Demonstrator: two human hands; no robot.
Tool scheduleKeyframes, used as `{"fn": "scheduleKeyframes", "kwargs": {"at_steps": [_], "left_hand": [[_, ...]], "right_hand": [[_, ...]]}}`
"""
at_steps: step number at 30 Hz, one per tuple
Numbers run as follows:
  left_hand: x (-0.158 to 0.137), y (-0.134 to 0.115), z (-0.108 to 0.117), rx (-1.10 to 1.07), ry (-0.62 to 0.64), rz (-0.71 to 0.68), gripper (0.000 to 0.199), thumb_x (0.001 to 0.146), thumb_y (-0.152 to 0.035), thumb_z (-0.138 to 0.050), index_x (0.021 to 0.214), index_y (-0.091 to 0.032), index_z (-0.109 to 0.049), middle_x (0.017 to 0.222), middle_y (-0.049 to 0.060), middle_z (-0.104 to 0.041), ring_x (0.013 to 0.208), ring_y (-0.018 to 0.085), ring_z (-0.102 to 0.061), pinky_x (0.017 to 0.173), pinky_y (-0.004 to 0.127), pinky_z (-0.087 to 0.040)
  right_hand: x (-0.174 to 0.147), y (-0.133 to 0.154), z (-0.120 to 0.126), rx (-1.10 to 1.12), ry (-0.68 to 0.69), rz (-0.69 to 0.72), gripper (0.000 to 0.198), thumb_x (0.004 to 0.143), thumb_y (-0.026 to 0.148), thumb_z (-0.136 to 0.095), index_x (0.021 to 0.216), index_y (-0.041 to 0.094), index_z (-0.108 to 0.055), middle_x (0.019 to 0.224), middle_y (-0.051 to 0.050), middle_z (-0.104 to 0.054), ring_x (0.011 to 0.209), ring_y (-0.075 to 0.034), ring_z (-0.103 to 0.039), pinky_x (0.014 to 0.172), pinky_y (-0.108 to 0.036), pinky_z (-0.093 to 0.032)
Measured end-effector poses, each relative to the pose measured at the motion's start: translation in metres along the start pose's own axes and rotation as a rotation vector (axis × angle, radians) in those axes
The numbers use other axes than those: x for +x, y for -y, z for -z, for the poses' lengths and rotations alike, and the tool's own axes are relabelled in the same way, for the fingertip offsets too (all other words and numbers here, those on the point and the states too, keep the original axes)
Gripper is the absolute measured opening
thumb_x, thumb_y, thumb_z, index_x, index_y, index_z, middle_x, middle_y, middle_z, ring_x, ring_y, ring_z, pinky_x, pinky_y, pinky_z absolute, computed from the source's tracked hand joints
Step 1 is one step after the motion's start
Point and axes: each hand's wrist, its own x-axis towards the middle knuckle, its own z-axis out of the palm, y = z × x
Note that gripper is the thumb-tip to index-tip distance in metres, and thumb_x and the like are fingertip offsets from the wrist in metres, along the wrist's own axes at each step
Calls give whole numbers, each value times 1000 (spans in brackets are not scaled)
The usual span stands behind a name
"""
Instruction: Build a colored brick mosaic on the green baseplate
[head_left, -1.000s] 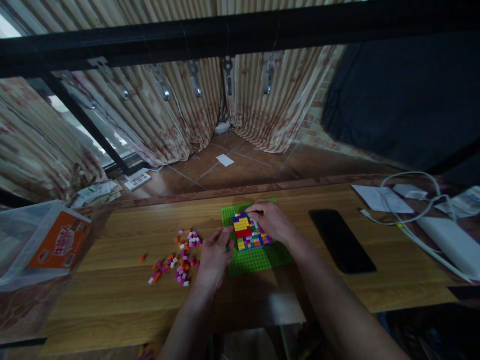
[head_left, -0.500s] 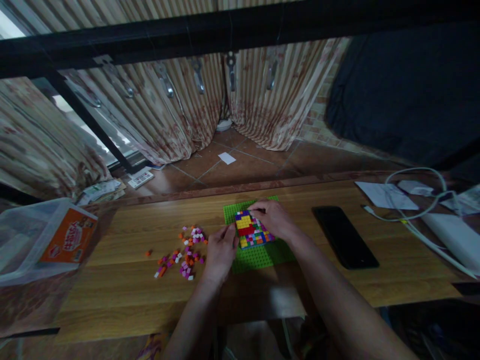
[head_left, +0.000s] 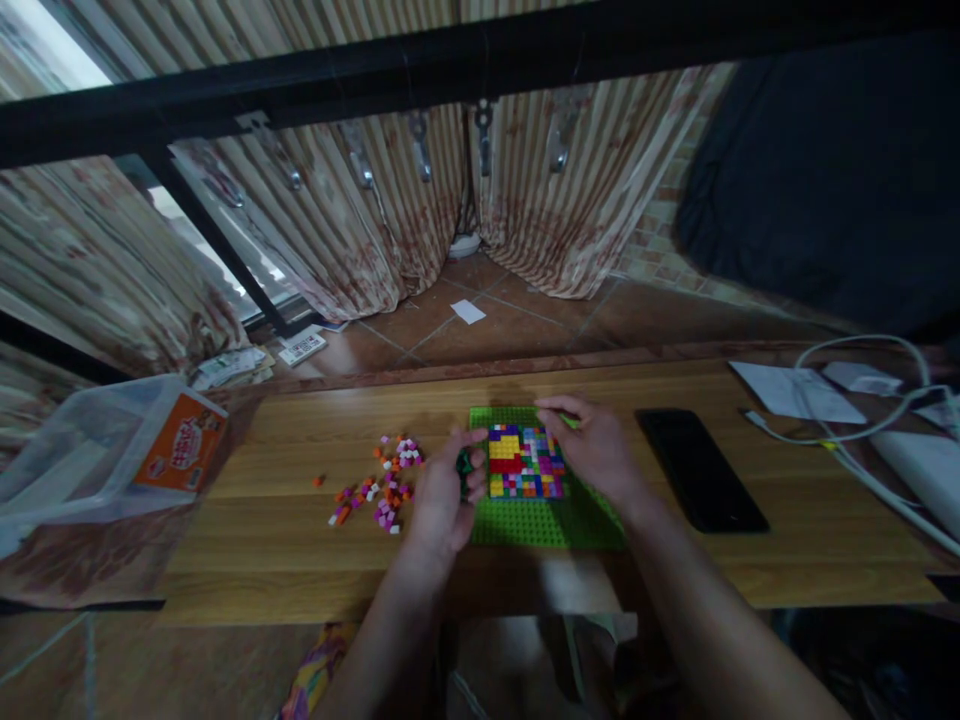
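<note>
A green baseplate [head_left: 525,530] lies on the wooden table, carrying a square mosaic of small coloured bricks [head_left: 525,462] with yellow and red blocks at its left. My left hand [head_left: 442,490] is at the mosaic's left edge, palm turned partly up, its curled fingers around some dark green bricks [head_left: 466,472]. Over the upper right of the mosaic is my right hand [head_left: 592,440], with thumb and fingertips drawn close together; anything between them is too small to make out. Loose orange, pink, purple and white bricks [head_left: 386,490] are scattered to the left of my left hand.
A black phone [head_left: 701,470] lies to the right of the baseplate. Farther right are a white cable [head_left: 862,455] and a sheet of paper [head_left: 795,392]. A clear plastic tub [head_left: 97,430] with an orange label stands at the table's left end.
My left hand has rolled palm upward, bringing dark green bricks into sight. My right hand has drawn back right from the mosaic, uncovering more of it. The whole view has shifted slightly.
</note>
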Motion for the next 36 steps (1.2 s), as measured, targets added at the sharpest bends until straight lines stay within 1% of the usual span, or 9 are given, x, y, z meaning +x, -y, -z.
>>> {"fn": "scheduleKeyframes", "kwargs": {"at_steps": [3, 5, 7, 10, 14, 21, 30, 34, 36], "left_hand": [[-5, -5, -5, -247, 30, 83, 18, 86, -22, -54, 86, -8, -65, 63, 1, -54, 49, 4, -47, 42, 13, -37], [-7, -5, -9, -334, 4, 84, 20, 88, -18, -50, 86, -7, -67, 72, 6, -62, 61, 7, -59, 54, 15, -49], [-7, -4, -13, -391, -20, 60, 23, 89, -16, -47, 83, -8, -67, 80, 9, -67, 72, 11, -65, 69, 20, -56], [-7, -2, -16, -431, -4, 29, 26, 90, -15, -45, 79, -9, -68, 83, 8, -70, 80, 13, -67, 81, 26, -56], [-7, -2, -14, -426, 74, 41, 27, 91, -18, -44, 83, -10, -69, 90, 10, -71, 90, 16, -67, 84, 27, -55], [-5, 1, -10, -429, 121, 75, 29, 92, -22, -45, 92, -9, -70, 96, 10, -70, 91, 15, -65, 71, 21, -52], [-5, 2, -13, -435, 83, 77, 28, 91, -21, -44, 87, -11, -70, 90, 9, -71, 87, 15, -66, 78, 25, -53], [-6, 2, -14, -423, 60, 71, 26, 90, -21, -47, 84, -10, -70, 91, 10, -72, 88, 16, -67, 83, 27, -54], [-6, 0, -13, -425, 47, 52, 25, 89, -21, -48, 83, -9, -69, 92, 12, -72, 92, 17, -67, 86, 29, -53]], "right_hand": [[-1, 15, 7, 88, -61, 36, 22, 83, 35, -58, 89, 21, -74, 93, -5, -74, 87, -20, -67, 82, -35, -51], [-5, 28, 9, 142, 12, 86, 20, 83, 35, -60, 89, 23, -74, 91, -4, -74, 85, -20, -67, 80, -34, -51], [-10, 39, 8, 178, 144, 142, 18, 84, 33, -61, 90, 23, -74, 90, -3, -73, 85, -19, -66, 79, -32, -51], [-16, 49, 5, 223, 298, 198, 17, 87, 30, -59, 92, 23, -73, 93, -3, -71, 86, -17, -66, 78, -30, -51], [-18, 50, 2, 173, 359, 258, 13, 86, 23, -61, 93, 23, -72, 94, -3, -68, 87, -15, -64, 79, -28, -49], [-18, 46, -6, -130, 323, 346, 9, 83, 21, -66, 89, 23, -72, 91, -3, -64, 87, -17, -61, 81, -31, -47], [-15, 42, -5, -173, 384, 359, 14, 90, 21, -53, 87, 23, -66, 90, -3, -62, 85, -17, -61, 77, -30, -46], [-13, 42, 2, -103, 371, 288, 16, 91, 27, -50, 87, 24, -66, 87, -2, -66, 81, -17, -62, 74, -29, -46], [-9, 36, 6, -81, 309, 239, 16, 90, 31, -52, 88, 23, -66, 88, -3, -68, 80, -18, -63, 74, -30, -46]]}}
